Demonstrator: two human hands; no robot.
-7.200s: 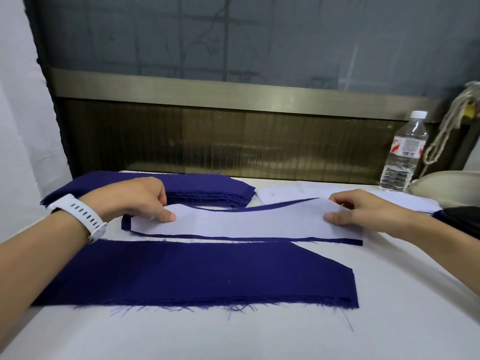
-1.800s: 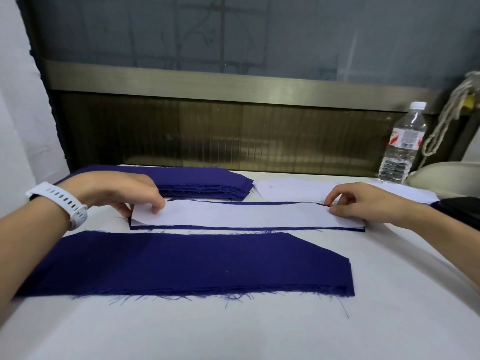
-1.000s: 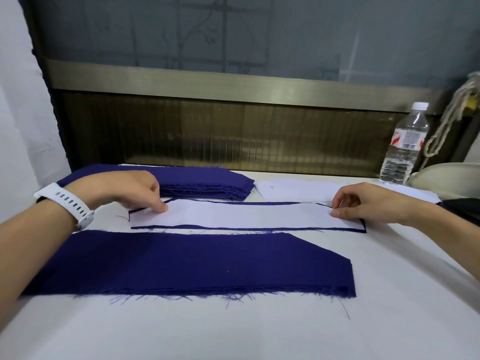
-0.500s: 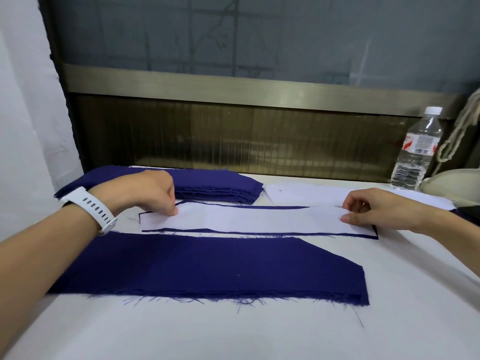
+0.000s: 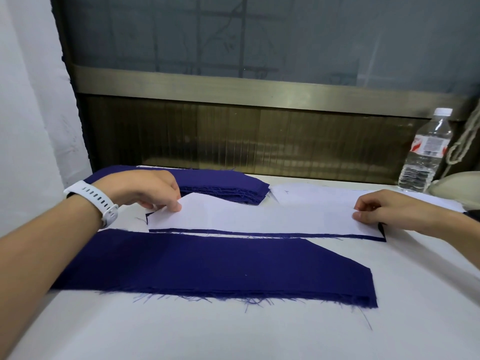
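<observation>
A long white strip (image 5: 259, 218) lies over a navy fabric piece (image 5: 259, 233), whose dark edge shows along the near side and at both ends. My left hand (image 5: 145, 189), with a white watch at the wrist, pinches the strip's left end and holds that corner raised. At the right end my right hand (image 5: 381, 207) pinches the strip with curled fingers. A wider stack of navy fabric pieces (image 5: 207, 266) with frayed threads lies nearer to me on the white table (image 5: 233, 333).
Another stack of navy pieces (image 5: 228, 185) sits at the back left, partly behind my left hand. White sheets (image 5: 311, 194) lie at the back right. A clear water bottle (image 5: 426, 152) stands far right by a cream object (image 5: 457, 188) and hanging rope.
The left end of the white strip has lifted off the navy piece in my left hand. My right hand stays at the right end. The view shifted slightly.
</observation>
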